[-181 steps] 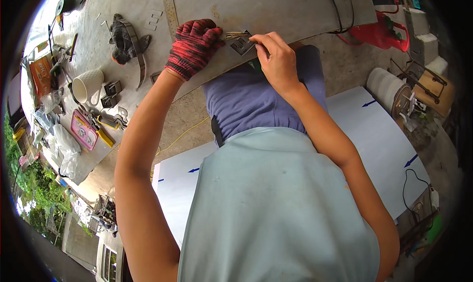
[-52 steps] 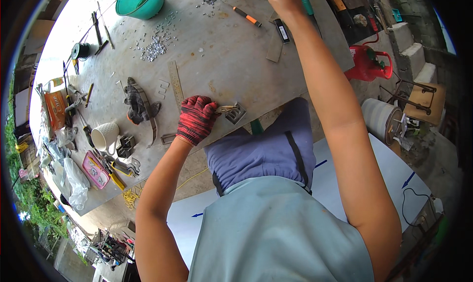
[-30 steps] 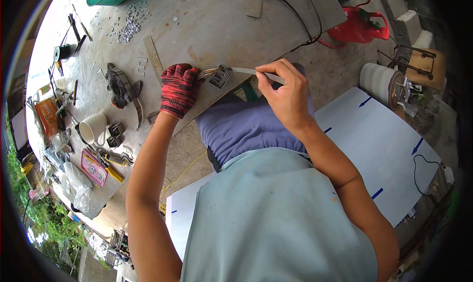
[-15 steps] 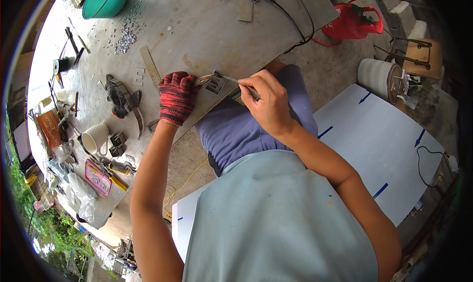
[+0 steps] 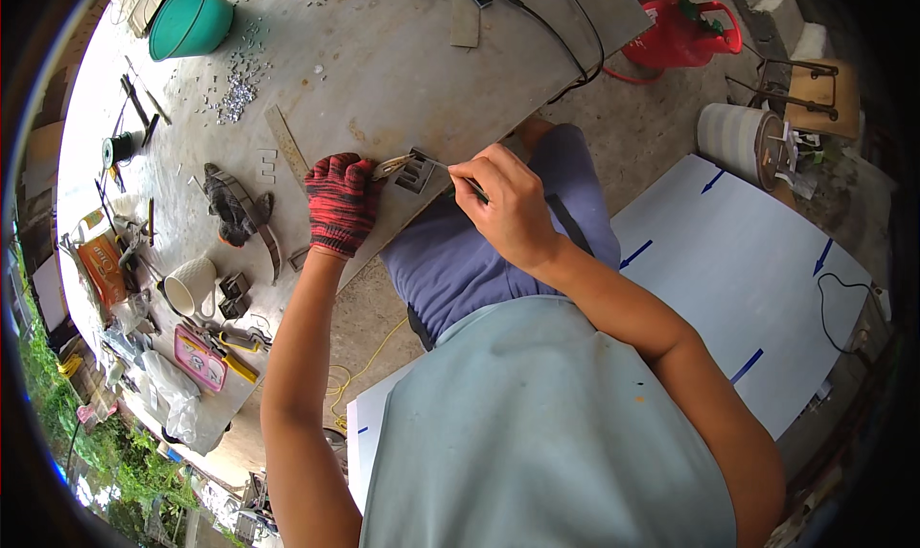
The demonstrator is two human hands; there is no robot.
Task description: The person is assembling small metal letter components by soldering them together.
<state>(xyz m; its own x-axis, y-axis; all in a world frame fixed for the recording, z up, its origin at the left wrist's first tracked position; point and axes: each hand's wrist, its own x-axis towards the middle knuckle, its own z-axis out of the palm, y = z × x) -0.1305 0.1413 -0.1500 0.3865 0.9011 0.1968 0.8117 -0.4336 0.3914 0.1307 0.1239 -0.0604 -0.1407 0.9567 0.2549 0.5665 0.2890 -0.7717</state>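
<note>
Over the last couple of seconds the bare right hand [image 5: 508, 203] has come back from a reach across the table [image 5: 412, 79] and drawn in toward the slotted dark metal piece [image 5: 412, 172]; its thumb and fingertips are closed in a pinch on a thin grey strip or rod [image 5: 438, 163], whose far end now reaches the near-right side of the piece, with less of its length showing between fingers and metal than a second ago; whether the tip truly touches is too small to tell; the left hand [image 5: 340, 203], in a red-and-black knitted glove, has kept its place, curled into a fist around one end of a slim tan-coloured implement [image 5: 389, 168], the other end of which meets the left side of the piece; the piece itself lies at the table's near edge, between the two hands; with one hand steady and the other brought close, this looks like fine two-handed work on that piece, under way rather than finished; the steel ruler [image 5: 287, 138] and the E-shaped cut-out [image 5: 266, 166] lie to the left, apart from both hands, seemingly undisturbed
</note>
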